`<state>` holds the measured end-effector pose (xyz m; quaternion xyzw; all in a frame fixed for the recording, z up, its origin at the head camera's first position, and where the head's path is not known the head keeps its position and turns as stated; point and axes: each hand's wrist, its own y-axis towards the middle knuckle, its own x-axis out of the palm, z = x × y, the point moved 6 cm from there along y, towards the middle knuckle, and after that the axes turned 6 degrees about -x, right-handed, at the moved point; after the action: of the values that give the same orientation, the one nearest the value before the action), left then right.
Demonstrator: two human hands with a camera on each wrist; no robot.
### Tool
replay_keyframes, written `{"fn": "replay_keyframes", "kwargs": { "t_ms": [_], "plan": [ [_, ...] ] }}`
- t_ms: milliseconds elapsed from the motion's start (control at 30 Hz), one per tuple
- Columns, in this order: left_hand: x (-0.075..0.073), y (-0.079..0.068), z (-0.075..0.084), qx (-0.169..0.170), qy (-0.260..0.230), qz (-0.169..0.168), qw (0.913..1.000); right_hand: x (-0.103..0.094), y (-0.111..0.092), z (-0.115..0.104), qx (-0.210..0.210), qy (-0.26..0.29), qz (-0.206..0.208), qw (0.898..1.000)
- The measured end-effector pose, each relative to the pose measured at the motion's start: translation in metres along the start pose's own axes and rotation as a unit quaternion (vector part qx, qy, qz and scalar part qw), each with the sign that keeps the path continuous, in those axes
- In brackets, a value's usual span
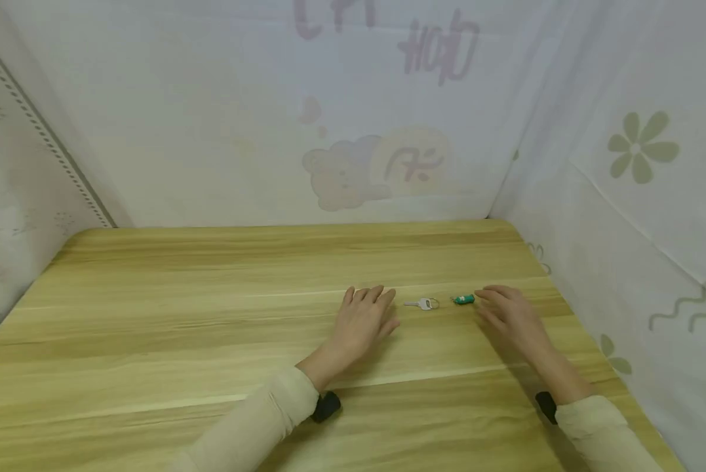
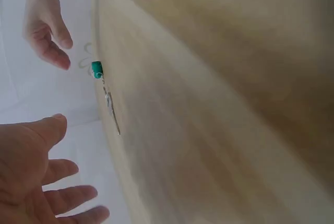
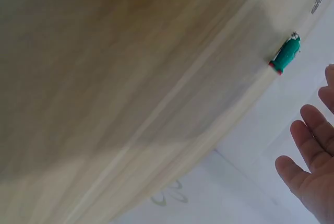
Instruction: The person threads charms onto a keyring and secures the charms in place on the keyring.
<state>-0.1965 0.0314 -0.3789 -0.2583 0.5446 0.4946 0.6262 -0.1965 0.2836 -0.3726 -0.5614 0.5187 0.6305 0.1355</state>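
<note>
A silver key [image 1: 425,303] with a ring through its bow lies on the wooden table, its blade pointing left. Just right of it lies a small green charm [image 1: 464,299] with a short metal chain; in the right wrist view the charm [image 3: 286,55] shows red at one end. My left hand [image 1: 363,321] hovers left of the key, fingers spread and relaxed, holding nothing. My right hand [image 1: 513,319] is over the table at the charm's right, fingertips close to it, fingers loosely extended with nothing in them.
The wood-grain table [image 1: 181,341] has rounded far corners. A pale printed cloth [image 1: 211,118] hangs behind it, and another with flower prints [image 1: 653,216] runs along the right side. A black band [image 1: 326,407] sits at my left wrist.
</note>
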Motion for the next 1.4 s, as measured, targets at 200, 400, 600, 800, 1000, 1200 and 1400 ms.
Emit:
{"fn": "replay_keyframes", "kwargs": {
  "t_ms": [200, 400, 600, 800, 1000, 1200, 1400],
  "plan": [
    [0.004, 0.015, 0.005, 0.0, -0.023, -0.005, 0.9997, 0.009, 0.006, -0.001, 0.016, 0.01, -0.04, 0.999],
    [0.014, 0.025, 0.008, -0.026, -0.088, -0.042, 0.9948, 0.017, 0.01, -0.004, 0.026, 0.01, -0.086, 0.996],
    [0.018, 0.032, 0.011, -0.048, -0.094, -0.066, 0.9922, 0.024, 0.018, -0.011, 0.008, 0.006, -0.09, 0.996],
    [0.02, 0.035, 0.013, -0.053, -0.079, -0.088, 0.9916, 0.029, 0.024, -0.019, -0.004, 0.011, -0.102, 0.995],
    [0.023, 0.037, 0.015, -0.059, -0.063, -0.094, 0.9918, 0.033, 0.027, -0.026, -0.001, 0.019, -0.117, 0.993],
    [0.032, 0.04, 0.018, -0.082, -0.041, -0.112, 0.9894, 0.035, 0.028, -0.033, -0.003, 0.021, -0.116, 0.993],
    [0.038, 0.04, 0.02, -0.095, -0.035, -0.112, 0.9885, 0.037, 0.029, -0.035, -0.005, 0.017, -0.119, 0.993]
  ]
}}
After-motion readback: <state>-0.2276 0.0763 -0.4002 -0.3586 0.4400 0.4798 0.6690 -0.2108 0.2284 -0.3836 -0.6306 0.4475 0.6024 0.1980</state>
